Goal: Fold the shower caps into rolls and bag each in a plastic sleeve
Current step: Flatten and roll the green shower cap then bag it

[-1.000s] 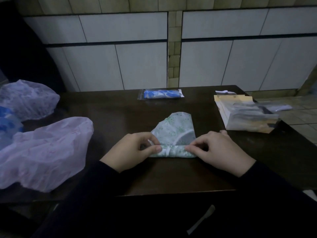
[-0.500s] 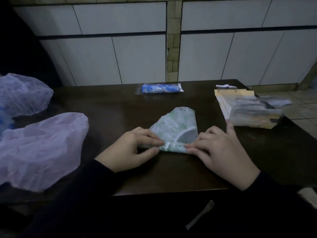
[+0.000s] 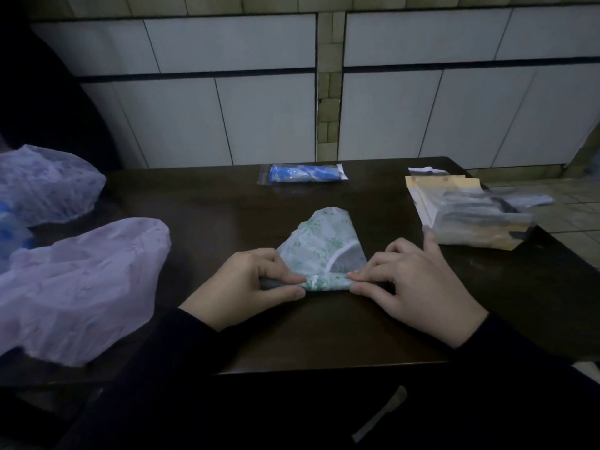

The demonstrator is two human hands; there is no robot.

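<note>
A green-patterned shower cap [image 3: 324, 245] lies folded into a narrow wedge at the middle of the dark table [image 3: 324, 336]. Its near end is rolled into a short tube. My left hand [image 3: 250, 287] pinches the tube's left end between thumb and fingers. My right hand [image 3: 412, 287] pinches the right end, with its little finger raised. A blue cap rolled inside a clear sleeve [image 3: 303, 173] lies at the table's far edge. A stack of empty plastic sleeves [image 3: 467, 216] sits at the right.
Two loose purple shower caps lie at the left, one large and near [image 3: 74, 287], one farther back [image 3: 45, 183]. A blue cap [image 3: 13, 235] shows at the left edge. A tiled wall stands behind the table. The table's right edge drops to a tiled floor.
Both hands have rolled the cap's near end a little farther away from me, so the flat part looks shorter. The right little finger has lifted.
</note>
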